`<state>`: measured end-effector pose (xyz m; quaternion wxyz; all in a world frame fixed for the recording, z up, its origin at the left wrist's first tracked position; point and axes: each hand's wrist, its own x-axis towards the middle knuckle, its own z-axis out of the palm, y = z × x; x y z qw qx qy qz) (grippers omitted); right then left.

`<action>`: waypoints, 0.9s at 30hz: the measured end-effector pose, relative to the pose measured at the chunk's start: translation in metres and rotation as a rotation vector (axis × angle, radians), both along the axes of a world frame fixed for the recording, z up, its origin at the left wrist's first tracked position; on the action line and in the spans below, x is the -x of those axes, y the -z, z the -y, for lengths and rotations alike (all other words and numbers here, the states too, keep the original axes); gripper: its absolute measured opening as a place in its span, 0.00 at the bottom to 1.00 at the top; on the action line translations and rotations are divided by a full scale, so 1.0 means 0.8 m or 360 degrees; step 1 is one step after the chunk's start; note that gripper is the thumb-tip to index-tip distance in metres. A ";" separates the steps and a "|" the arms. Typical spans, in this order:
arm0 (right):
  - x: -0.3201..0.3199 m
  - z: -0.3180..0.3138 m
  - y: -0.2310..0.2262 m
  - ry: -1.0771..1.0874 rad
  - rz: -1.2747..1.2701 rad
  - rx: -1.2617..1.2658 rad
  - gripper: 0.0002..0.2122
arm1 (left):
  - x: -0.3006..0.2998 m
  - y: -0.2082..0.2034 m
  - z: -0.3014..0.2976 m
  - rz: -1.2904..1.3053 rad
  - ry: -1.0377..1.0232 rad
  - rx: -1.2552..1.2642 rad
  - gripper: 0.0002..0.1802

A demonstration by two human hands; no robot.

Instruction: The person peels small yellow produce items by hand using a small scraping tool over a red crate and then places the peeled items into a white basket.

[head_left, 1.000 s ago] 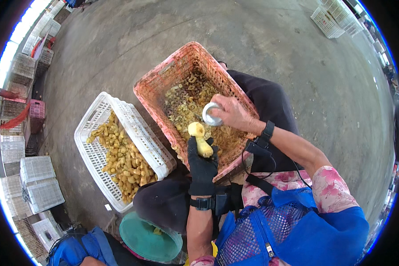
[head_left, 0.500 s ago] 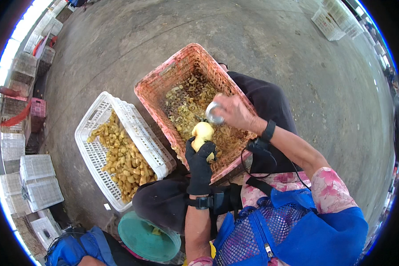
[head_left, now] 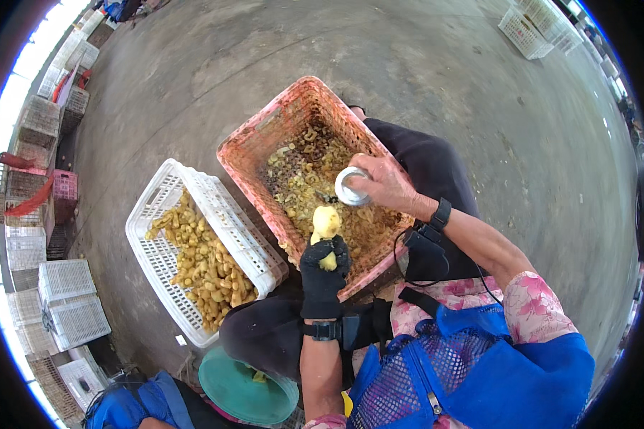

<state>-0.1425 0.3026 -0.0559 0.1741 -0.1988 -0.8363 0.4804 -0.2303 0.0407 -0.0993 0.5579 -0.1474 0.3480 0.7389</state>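
Observation:
Over the pink basket, my left hand [head_left: 325, 268] in a black glove is closed around a pale yellow, knobby root [head_left: 326, 223] that looks like ginger. Its rounded upper end sticks up above my fingers. My bare right hand [head_left: 383, 184] holds a silvery ring-shaped tool [head_left: 352, 186] by its side, a little above and to the right of the root and apart from it. Below them, the dirty pink basket [head_left: 254, 143] holds yellowish peelings and brown scraps [head_left: 293, 175].
To the left stands a white perforated basket [head_left: 147, 214] with many yellow-brown knobby roots [head_left: 207, 250]. A green basin [head_left: 247, 393] sits near my left knee, beside another person's blue clothing [head_left: 143, 404]. Stacked crates [head_left: 71, 297] line the left side; white crates [head_left: 526, 32] stand far right.
My right hand with the ring-shaped tool has drawn slightly away from the root. My left fingers have shifted around the root, which now stands more upright.

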 end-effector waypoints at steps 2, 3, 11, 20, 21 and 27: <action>0.000 0.015 -0.033 -0.0123 -0.0030 0.0086 0.14 | 0.000 -0.008 -0.004 0.0124 0.0065 -0.0072 0.21; -0.005 0.020 -0.048 -0.0176 -0.0037 0.0082 0.14 | -0.004 -0.010 -0.009 0.0155 0.0107 -0.0109 0.22; -0.035 -0.033 -0.022 -0.0004 0.0003 0.0033 0.12 | -0.038 -0.039 -0.019 0.0210 0.0065 -0.0181 0.33; -0.041 -0.062 -0.013 -0.0071 0.0067 -0.0141 0.11 | -0.038 -0.029 -0.043 0.0071 0.0232 -0.0384 0.27; -0.047 -0.071 -0.013 -0.0011 0.0117 -0.0148 0.12 | -0.041 -0.034 -0.045 0.0088 0.0208 -0.0382 0.27; -0.035 -0.019 -0.015 0.0508 -0.0153 0.1031 0.14 | -0.066 -0.039 -0.074 -0.0041 0.0236 -0.0325 0.28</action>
